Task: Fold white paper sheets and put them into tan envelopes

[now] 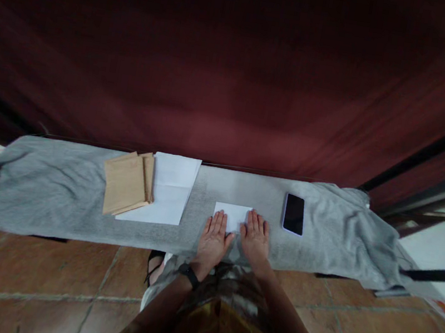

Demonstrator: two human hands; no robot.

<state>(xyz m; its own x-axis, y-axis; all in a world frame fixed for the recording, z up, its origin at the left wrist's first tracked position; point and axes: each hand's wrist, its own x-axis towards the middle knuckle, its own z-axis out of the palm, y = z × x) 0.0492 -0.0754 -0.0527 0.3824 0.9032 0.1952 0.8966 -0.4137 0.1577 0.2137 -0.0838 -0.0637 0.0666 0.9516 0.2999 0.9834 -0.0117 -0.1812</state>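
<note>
A small white piece of paper, apparently folded, lies on the grey cloth in front of me. Flat on its left side rests my left hand, fingers stretched out and pointing away from me. My right hand lies flat over the paper's right edge, its fingers also extended. Both hands press down without gripping anything, and they cover the near corners of the paper. A dark wristband is on my left wrist.
Left of the hands are white sheets with brown paper envelopes partly on top. To the right lies a phone. The grey cloth covers a narrow bench against a dark red panel. Tiled floor shows below.
</note>
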